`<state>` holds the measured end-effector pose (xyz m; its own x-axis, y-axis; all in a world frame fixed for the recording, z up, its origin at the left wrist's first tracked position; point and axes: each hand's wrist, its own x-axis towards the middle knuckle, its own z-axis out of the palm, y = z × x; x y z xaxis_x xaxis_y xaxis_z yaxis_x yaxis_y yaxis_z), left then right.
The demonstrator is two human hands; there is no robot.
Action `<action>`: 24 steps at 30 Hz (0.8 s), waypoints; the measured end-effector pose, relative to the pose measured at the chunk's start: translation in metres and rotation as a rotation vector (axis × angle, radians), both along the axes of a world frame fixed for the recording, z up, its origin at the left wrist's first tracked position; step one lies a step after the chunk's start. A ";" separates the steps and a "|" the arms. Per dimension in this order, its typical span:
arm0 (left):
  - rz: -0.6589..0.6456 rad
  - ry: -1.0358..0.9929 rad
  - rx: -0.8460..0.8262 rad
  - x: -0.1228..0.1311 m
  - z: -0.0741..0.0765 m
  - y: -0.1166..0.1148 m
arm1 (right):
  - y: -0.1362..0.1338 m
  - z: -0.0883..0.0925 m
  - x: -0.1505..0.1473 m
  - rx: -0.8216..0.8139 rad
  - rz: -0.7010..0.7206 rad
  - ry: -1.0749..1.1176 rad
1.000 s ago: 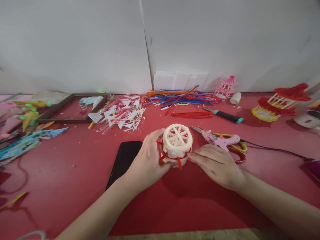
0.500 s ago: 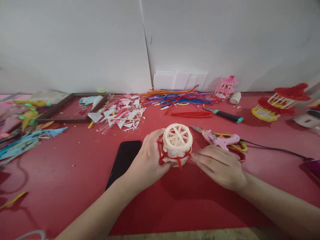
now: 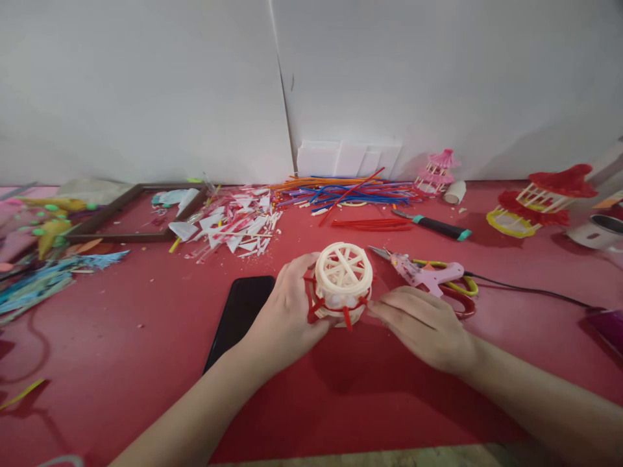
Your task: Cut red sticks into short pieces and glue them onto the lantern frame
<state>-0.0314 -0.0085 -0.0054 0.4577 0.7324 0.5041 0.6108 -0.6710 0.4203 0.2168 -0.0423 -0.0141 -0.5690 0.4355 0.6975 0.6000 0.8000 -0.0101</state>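
Observation:
My left hand [image 3: 292, 308] is wrapped round the left side of a small round cream craft frame [image 3: 344, 285], its spoked ring facing up. Short red strips stick out around its lower part, one pointing toward me at the front. At the frame's right side my right hand [image 3: 426, 324] has its fingers pressed together, the tips pinching the end of a red strip [image 3: 363, 301]. The fingers of my left hand behind the frame are hidden.
A black phone [image 3: 238, 318] lies left of the frame. To the right are a pink glue gun [image 3: 433, 277] with a cord, scissors [image 3: 466, 285] and a utility knife [image 3: 442, 227]. Coloured strips [image 3: 345, 191], scraps [image 3: 238, 220] and a red-and-yellow pagoda model [image 3: 542, 201] stand farther back.
The view has shifted slightly. My left hand keeps its hold on the frame, and my right hand stays at the red strip with hardly any movement.

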 end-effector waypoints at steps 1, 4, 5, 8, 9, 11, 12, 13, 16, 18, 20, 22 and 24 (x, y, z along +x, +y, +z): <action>0.001 -0.002 -0.001 0.000 0.000 0.000 | 0.000 -0.001 0.000 -0.003 -0.004 -0.001; 0.004 -0.007 -0.011 0.001 0.000 0.000 | 0.000 -0.005 0.001 -0.012 -0.021 -0.006; 0.003 -0.009 -0.014 0.001 0.000 0.000 | 0.000 -0.005 0.001 -0.019 -0.022 -0.008; -0.003 -0.014 -0.015 0.001 0.000 -0.001 | 0.001 -0.005 0.001 -0.041 -0.006 -0.002; -0.004 -0.015 -0.016 0.001 0.000 -0.001 | 0.001 -0.005 0.001 -0.045 0.001 0.000; -0.006 -0.012 -0.024 0.000 0.000 -0.001 | 0.001 -0.005 0.001 -0.042 0.002 0.003; -0.006 -0.012 -0.027 0.000 -0.001 0.000 | 0.001 -0.005 0.000 -0.039 -0.001 0.003; -0.006 -0.011 -0.029 0.000 -0.001 0.000 | 0.001 -0.004 0.000 -0.034 -0.006 0.003; -0.011 -0.014 -0.022 0.000 -0.001 0.000 | 0.002 -0.002 -0.002 -0.013 -0.011 0.005; -0.013 -0.020 -0.016 0.000 -0.001 0.001 | 0.002 0.002 -0.001 0.002 -0.010 0.013; -0.010 -0.027 -0.018 0.000 -0.001 0.001 | 0.002 0.007 0.002 0.002 -0.021 0.033; 0.005 -0.030 -0.029 -0.002 0.000 0.002 | 0.005 0.012 0.009 -0.001 -0.067 0.064; 0.029 -0.028 -0.051 -0.004 0.001 0.004 | 0.009 0.014 0.019 -0.023 -0.152 0.098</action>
<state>-0.0357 -0.0046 -0.0049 0.4220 0.7705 0.4778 0.6174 -0.6302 0.4709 0.2361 -0.0331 0.0003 -0.4253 0.5279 0.7351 0.7090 0.6992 -0.0919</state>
